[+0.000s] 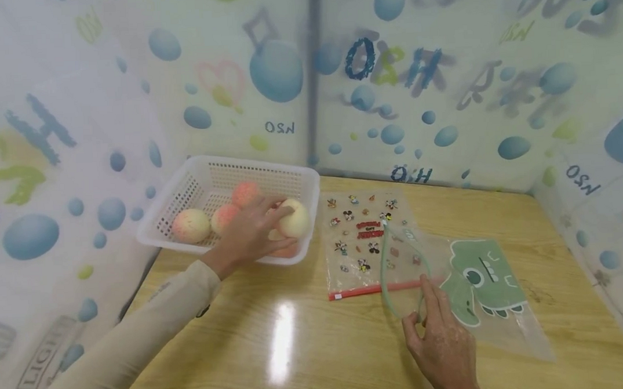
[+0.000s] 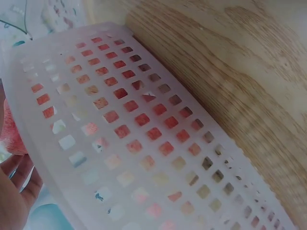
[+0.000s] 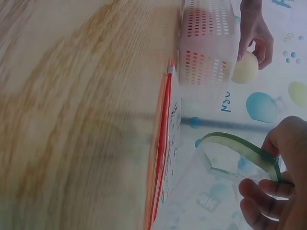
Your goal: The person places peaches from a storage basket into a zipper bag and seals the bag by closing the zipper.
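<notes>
My left hand [image 1: 250,229] grips a pale yellow and pink peach [image 1: 296,219] at the right end of a white plastic basket [image 1: 145,239]. In the right wrist view this peach [image 3: 245,69] shows above the basket's rim, between thumb and fingers. Several other peaches, one of them a yellow peach [image 1: 191,226], lie inside the basket. At the right, my right hand [image 1: 445,339] pinches the green-edged mouth of a clear zip bag with a green dinosaur [image 1: 495,276] printed on it. The bag's mouth stands spread in a loop.
A second clear bag [image 1: 353,259] with small cartoon prints and a red slider zip [image 1: 357,292] lies flat between the basket and the dinosaur bag, partly under the latter. The wooden table [image 1: 229,343] meets patterned walls [image 1: 443,113] at the back and sides.
</notes>
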`<state>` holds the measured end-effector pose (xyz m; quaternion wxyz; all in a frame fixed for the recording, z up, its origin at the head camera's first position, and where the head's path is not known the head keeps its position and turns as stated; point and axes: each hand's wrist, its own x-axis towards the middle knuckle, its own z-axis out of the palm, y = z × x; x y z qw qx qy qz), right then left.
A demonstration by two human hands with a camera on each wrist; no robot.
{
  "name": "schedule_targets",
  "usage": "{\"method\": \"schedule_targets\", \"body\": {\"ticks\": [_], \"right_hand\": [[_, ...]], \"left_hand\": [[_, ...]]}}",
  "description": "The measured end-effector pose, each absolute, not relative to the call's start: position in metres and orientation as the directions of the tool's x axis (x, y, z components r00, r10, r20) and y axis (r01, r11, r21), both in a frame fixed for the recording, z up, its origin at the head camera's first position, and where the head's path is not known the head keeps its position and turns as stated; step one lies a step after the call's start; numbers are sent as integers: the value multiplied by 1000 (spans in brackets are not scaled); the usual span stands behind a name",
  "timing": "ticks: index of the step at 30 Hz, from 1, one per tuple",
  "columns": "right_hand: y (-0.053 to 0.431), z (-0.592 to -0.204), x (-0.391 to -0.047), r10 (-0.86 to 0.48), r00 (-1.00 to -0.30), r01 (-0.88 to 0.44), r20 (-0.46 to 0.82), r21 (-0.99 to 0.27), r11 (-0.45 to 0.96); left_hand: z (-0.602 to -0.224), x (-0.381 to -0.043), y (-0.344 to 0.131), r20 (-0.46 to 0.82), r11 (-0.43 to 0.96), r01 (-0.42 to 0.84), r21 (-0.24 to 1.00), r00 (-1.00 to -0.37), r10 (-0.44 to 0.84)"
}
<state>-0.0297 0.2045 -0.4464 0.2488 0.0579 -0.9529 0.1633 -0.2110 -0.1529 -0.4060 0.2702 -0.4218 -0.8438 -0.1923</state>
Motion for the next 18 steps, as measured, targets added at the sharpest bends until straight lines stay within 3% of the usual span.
{"method": "schedule_targets", "body": {"ticks": [11,18], "right_hand": [[200,-448,-31,-21,-880,-176,474,-286,942],[200,-449,-31,-27,-875,-186,483,-285,940]], "left_hand": [[-400,-197,-141,602,603,788,125,-543,586],[-398,-191,-124,633,530,841,106,-468,617]]}}
